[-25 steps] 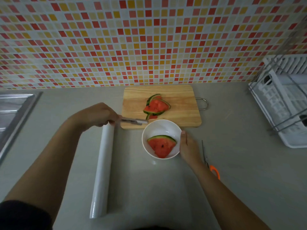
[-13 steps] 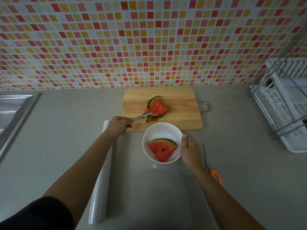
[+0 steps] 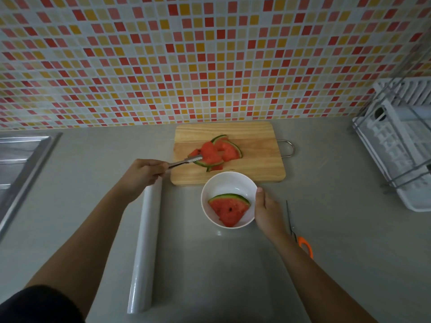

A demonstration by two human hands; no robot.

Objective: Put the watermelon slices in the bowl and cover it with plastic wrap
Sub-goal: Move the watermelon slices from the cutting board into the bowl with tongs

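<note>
A white bowl [image 3: 247,185] stands on the counter just in front of a wooden cutting board [image 3: 256,164]. One watermelon slice [image 3: 229,208] lies inside the bowl. A few more watermelon slices [image 3: 219,152] are piled on the board. My left hand [image 3: 142,173] grips metal tongs [image 3: 184,162], whose toothed tips are clamped on the front slice of the pile, tilting it up. My right hand [image 3: 268,210] holds the bowl's right rim. A roll of plastic wrap [image 3: 144,248] lies lengthwise on the counter, partly under my left hand.
Orange-handled scissors [image 3: 300,238] lie right of my right wrist. A white dish rack [image 3: 401,145] stands at the far right. A steel sink [image 3: 21,164] edges the counter at the left. A tiled wall rises behind the board.
My left hand moved the tongs from near the bowl's rim forward to the pile on the board and clamped them on a slice. My right hand stayed on the bowl.
</note>
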